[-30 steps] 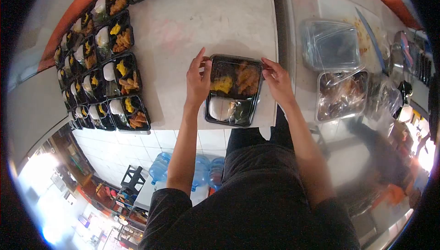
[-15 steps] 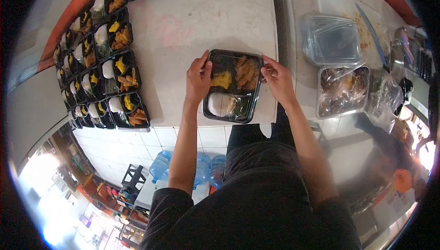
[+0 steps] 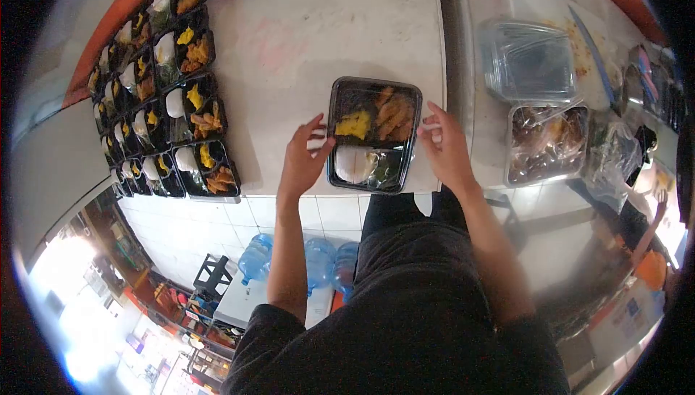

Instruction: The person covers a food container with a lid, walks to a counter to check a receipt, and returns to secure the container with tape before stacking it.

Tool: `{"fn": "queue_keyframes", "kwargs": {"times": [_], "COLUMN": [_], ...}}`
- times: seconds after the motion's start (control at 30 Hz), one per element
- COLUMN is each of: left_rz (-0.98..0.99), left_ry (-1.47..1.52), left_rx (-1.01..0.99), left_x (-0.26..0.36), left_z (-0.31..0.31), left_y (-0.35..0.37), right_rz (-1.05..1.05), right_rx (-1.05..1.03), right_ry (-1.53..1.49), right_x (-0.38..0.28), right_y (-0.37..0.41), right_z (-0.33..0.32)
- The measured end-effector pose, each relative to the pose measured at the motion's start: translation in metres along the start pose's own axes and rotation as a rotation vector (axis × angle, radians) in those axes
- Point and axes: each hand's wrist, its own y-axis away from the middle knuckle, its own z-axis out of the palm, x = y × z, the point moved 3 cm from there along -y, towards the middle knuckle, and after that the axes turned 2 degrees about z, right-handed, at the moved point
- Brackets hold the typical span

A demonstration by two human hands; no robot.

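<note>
Lidded black meal box (image 3: pixel 373 134) flat at counter edge.

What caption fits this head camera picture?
One black meal box on a counter between the left hand and right hand, filled boxes lined up nearby.

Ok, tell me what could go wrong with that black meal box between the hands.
1. The meal box lies right at the front edge of the counter, so a small pull toward the person could tip it to the floor.
2. The left hand and right hand are open at its sides, not gripping. Whether the box is sealed all round cannot be told, so lifting it by one side might spill the food.
</note>
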Motion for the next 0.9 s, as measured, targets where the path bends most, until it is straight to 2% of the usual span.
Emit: {"fn": "queue_keyframes", "kwargs": {"times": [0.07, 0.13, 0.2, 0.23, 0.37, 0.43, 0.57, 0.63, 0.9], "left_rz": [-0.066, -0.042, -0.379, -0.372, -0.377, -0.393, -0.381, -0.341, -0.310], "left_ry": [-0.035, -0.058, 0.175, 0.311, 0.464, 0.555, 0.646, 0.681, 0.791], "left_rx": [-0.061, -0.084, -0.211, -0.181, -0.064, -0.022, -0.009, -0.015, -0.029], "left_x": [-0.017, -0.036, -0.042, -0.048, -0.065, -0.066, -0.079, -0.084, -0.080], "left_z": [-0.001, 0.000, 0.003, 0.007, 0.017, 0.020, 0.026, 0.029, 0.042], "left_y": [0.026, 0.048, 0.065, 0.070, 0.079, 0.079, 0.083, 0.084, 0.089], "right_rz": [0.067, 0.133, 0.228, 0.315, 0.295, 0.395, 0.357, 0.438, 0.427], "right_rx": [-0.085, -0.167, -0.355, -0.411, -0.407, -0.380, -0.349, -0.314, -0.214], "right_ry": [-0.022, -0.045, -0.047, -0.151, -0.265, -0.484, -0.614, -0.717, -0.832], "right_x": [0.001, 0.004, 0.012, 0.023, 0.043, 0.052, 0.064, 0.065, 0.064], "right_y": [0.019, 0.036, 0.053, 0.060, 0.075, 0.077, 0.083, 0.087, 0.087], "right_z": [0.002, 0.005, 0.016, 0.026, 0.045, 0.052, 0.062, 0.063, 0.062]}}
